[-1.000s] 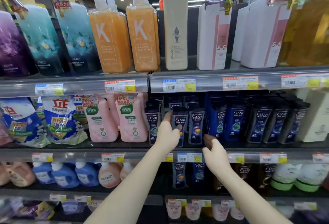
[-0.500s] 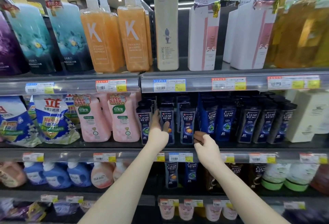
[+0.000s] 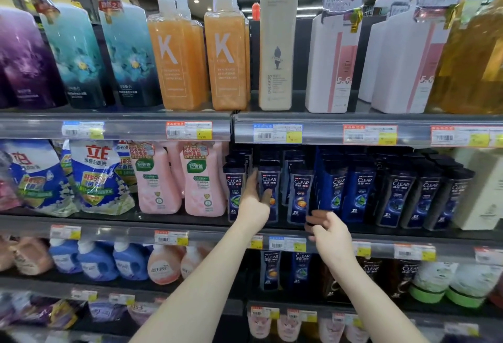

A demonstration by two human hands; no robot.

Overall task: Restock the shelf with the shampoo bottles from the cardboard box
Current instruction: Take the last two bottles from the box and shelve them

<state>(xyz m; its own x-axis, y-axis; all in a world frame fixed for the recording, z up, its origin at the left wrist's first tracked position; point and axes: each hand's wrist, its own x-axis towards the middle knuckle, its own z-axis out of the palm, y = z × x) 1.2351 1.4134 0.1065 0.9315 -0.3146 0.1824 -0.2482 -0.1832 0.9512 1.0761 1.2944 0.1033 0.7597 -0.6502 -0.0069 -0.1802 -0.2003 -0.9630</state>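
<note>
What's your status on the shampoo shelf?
Left hand pinches a dark blue CLEAR shampoo bottle, upright in the row. Right hand loosely curled, empty. Cardboard box out of view.

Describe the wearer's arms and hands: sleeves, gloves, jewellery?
Both forearms are bare to the frame's lower edge, no sleeves in view. Left hand and right hand are ungloved; no watch, ring or band shows.

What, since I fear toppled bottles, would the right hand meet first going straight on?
Probably the front CLEAR bottle just up-left of the right hand, though depth is unclear.
</note>
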